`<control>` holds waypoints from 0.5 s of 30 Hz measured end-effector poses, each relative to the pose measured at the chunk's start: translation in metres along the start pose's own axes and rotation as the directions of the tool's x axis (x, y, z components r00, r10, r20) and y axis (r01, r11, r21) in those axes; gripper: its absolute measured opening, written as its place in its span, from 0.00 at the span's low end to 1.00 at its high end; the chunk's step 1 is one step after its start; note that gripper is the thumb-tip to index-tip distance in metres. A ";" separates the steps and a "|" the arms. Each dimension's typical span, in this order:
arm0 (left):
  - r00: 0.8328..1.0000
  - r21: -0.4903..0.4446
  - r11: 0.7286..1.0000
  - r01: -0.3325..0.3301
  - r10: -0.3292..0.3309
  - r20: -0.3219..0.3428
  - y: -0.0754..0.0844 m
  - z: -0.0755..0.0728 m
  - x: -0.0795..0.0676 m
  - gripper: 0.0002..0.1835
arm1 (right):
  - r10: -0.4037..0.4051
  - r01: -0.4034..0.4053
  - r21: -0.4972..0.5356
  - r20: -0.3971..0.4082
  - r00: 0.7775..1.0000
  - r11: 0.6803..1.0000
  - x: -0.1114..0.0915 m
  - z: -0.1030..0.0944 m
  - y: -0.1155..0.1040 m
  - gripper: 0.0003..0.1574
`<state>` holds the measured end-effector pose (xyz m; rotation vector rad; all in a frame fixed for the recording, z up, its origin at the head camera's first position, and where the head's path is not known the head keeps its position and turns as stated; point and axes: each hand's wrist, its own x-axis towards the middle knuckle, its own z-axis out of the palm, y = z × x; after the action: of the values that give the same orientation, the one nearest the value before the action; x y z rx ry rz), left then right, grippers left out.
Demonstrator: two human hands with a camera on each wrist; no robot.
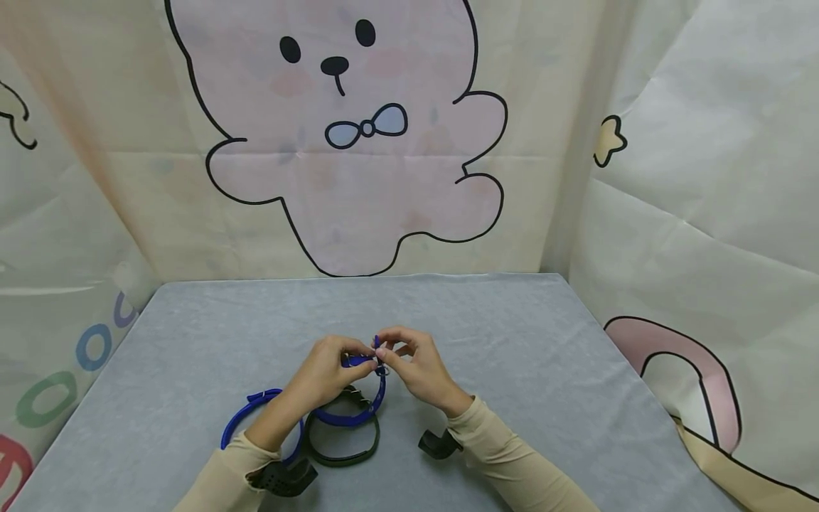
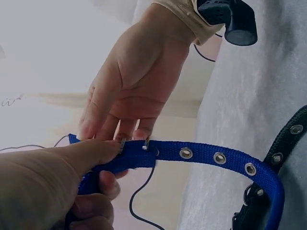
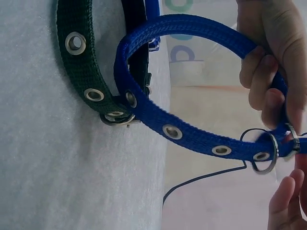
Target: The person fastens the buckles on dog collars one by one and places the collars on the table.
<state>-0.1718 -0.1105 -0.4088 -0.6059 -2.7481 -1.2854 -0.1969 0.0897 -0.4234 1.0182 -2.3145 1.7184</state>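
Both hands hold a blue dog collar [image 1: 348, 420] raised off the table, its webbing bent into a loop with a row of metal eyelets. My left hand [image 1: 329, 370] pinches the strap beside the buckle [image 3: 291, 138], thumb on top, as the left wrist view shows. From the other side, my right hand [image 1: 419, 366] has thumb and fingertips on the collar's end, which pokes up between the hands in the head view. A metal ring [image 3: 274, 155] hangs around the strap beside the buckle. Fingers partly cover the buckle.
A dark green collar [image 1: 342, 461] lies on the grey cloth-covered table [image 1: 499, 327], below the raised loop. Another blue collar [image 1: 235, 425] lies to the left, partly hidden by the left forearm. Printed curtains [image 1: 531, 213] stand behind and at both sides.
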 end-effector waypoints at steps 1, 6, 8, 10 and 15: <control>1.000 0.001 1.000 -0.003 0.003 0.009 -0.001 0.001 0.000 0.08 | -0.005 0.005 0.001 -0.002 1.000 1.000 0.000 0.000 0.000 0.12; 0.999 -0.005 1.000 -0.020 0.020 0.038 -0.002 0.002 0.000 0.09 | -0.026 0.026 0.024 -0.011 1.000 0.999 0.000 0.000 0.000 0.13; 0.999 -0.005 1.000 -0.019 0.020 0.035 -0.001 0.002 0.000 0.09 | -0.028 0.029 0.032 -0.016 0.999 0.999 0.000 0.000 -0.001 0.12; 0.999 -0.002 1.000 -0.017 0.018 0.032 -0.001 0.002 0.000 0.09 | -0.031 0.032 0.038 -0.022 0.999 0.999 0.000 0.000 0.000 0.12; 1.000 0.022 1.000 -0.011 0.011 0.029 0.002 0.003 0.000 0.10 | -0.036 0.038 0.047 -0.033 0.999 0.998 0.000 0.001 0.000 0.11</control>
<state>-0.1705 -0.1072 -0.4099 -0.6422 -2.7740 -1.2527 -0.1963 0.0890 -0.4240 1.0271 -2.2315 1.7708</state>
